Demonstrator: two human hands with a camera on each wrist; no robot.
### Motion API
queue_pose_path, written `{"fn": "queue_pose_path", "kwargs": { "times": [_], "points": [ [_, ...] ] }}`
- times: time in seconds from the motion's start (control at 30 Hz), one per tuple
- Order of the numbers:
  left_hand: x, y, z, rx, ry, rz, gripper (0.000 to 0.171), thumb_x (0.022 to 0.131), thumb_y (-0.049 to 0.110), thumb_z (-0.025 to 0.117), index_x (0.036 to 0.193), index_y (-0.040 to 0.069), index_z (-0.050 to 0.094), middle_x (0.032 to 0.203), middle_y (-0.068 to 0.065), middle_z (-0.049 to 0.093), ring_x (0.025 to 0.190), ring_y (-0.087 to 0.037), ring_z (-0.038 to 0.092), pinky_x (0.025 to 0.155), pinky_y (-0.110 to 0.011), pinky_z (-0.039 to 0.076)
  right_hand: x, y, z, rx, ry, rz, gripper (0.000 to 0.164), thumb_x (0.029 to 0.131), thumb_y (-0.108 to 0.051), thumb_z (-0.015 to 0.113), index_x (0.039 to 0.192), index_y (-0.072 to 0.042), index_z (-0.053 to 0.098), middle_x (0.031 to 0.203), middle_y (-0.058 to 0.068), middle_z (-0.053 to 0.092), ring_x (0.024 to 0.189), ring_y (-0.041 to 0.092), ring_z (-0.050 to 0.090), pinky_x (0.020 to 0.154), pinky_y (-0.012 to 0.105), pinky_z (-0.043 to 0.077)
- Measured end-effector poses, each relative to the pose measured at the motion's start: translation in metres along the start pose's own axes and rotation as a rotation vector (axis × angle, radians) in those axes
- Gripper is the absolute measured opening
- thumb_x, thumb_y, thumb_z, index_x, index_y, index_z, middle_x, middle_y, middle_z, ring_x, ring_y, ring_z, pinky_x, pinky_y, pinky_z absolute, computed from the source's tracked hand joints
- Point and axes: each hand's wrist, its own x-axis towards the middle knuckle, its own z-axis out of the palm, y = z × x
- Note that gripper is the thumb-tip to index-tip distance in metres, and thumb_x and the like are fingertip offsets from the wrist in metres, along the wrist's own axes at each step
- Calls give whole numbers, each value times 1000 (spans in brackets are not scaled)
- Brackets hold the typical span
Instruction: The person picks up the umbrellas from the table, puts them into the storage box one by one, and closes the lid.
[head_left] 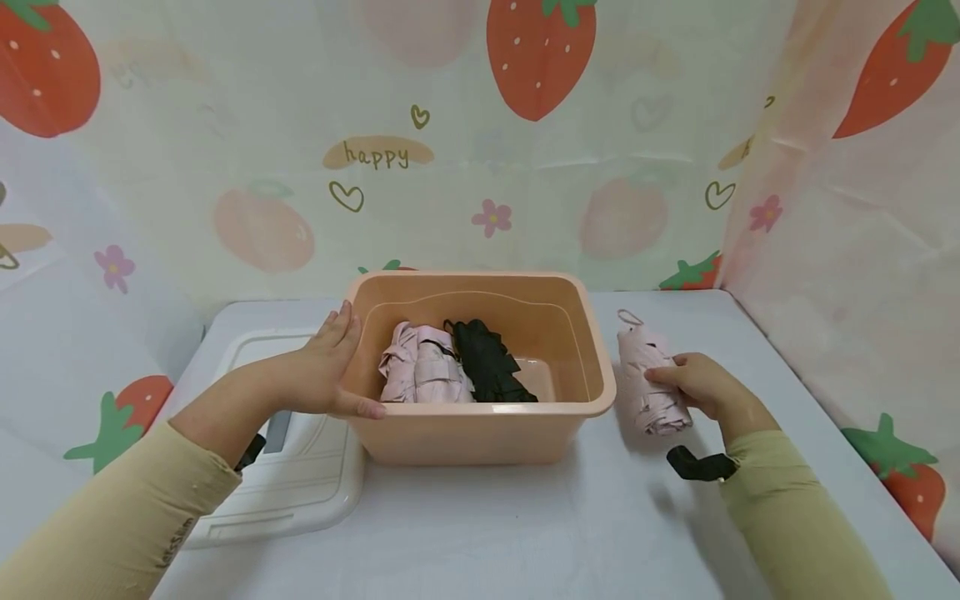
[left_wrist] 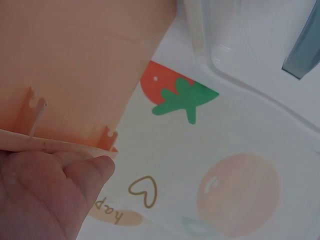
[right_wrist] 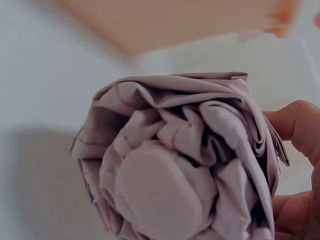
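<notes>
In the head view, my right hand (head_left: 705, 385) grips a folded pale pink umbrella (head_left: 647, 375) beside the right wall of a peach plastic bin (head_left: 465, 437). Its wrist loop points away from me. The right wrist view shows the umbrella's round end (right_wrist: 157, 192) close up, with fingers (right_wrist: 300, 125) at its side. My left hand (head_left: 318, 367) rests on the bin's left rim, fingers straight and thumb along the front edge. Inside the bin lie pink folded umbrellas (head_left: 438, 371), seemingly two side by side, and a black folded umbrella (head_left: 491, 362).
A white lid (head_left: 277, 492) with a grey handle (head_left: 277, 432) lies left of the bin, partly behind my left arm. The white table (head_left: 480, 533) meets a strawberry-print sheet (head_left: 450, 208) at the back and sides. Black straps hang at both wrists.
</notes>
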Motion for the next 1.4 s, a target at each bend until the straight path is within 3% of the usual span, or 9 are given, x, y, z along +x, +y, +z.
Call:
{"fn": "queue_pose_path", "kwargs": {
  "times": [0.27,0.4,0.53,0.9,1.2,1.4],
  "points": [
    [0,0,-1,3,1,2,134,61,75,60,141,-10,-6,146,-23,-22,135,-40,-16,107,-56,5,-11,-41,-33,81,45,-86,63,91,-29,54,128,17,31,98,5,54,78,4,57,72,20,49],
    [0,0,-2,-1,-2,3,134,62,75,60,141,-10,-6,146,-23,-23,135,-40,-16,107,-56,5,-17,-69,-40,116,61,-128,67,91,-31,55,133,13,26,98,1,51,77,3,56,71,19,48],
    [-1,1,-2,-4,-3,8,133,62,75,61,141,-11,-5,146,-23,-22,134,-41,-16,107,-56,5,-24,-101,-38,145,63,-176,70,91,-32,56,136,10,23,105,5,48,79,3,56,72,19,49],
    [-1,2,-2,-20,-1,-5,134,61,74,62,141,-10,-5,147,-23,-22,135,-40,-16,107,-56,5,-22,-164,4,162,31,-268,61,88,-29,60,133,5,34,115,14,49,86,11,56,73,21,49],
    [0,1,-1,-11,-1,-5,134,61,75,61,141,-10,-5,147,-23,-22,135,-40,-16,107,-56,5,-11,-180,39,157,-88,-256,56,89,-23,59,131,6,34,115,18,50,89,18,58,75,29,51],
    [-1,2,-2,-8,-2,-4,134,61,75,61,141,-10,-5,147,-24,-21,134,-41,-15,107,-56,5,-8,-187,57,125,-122,-241,50,89,-20,59,125,7,37,110,17,51,85,19,58,73,30,52]
  ]
}}
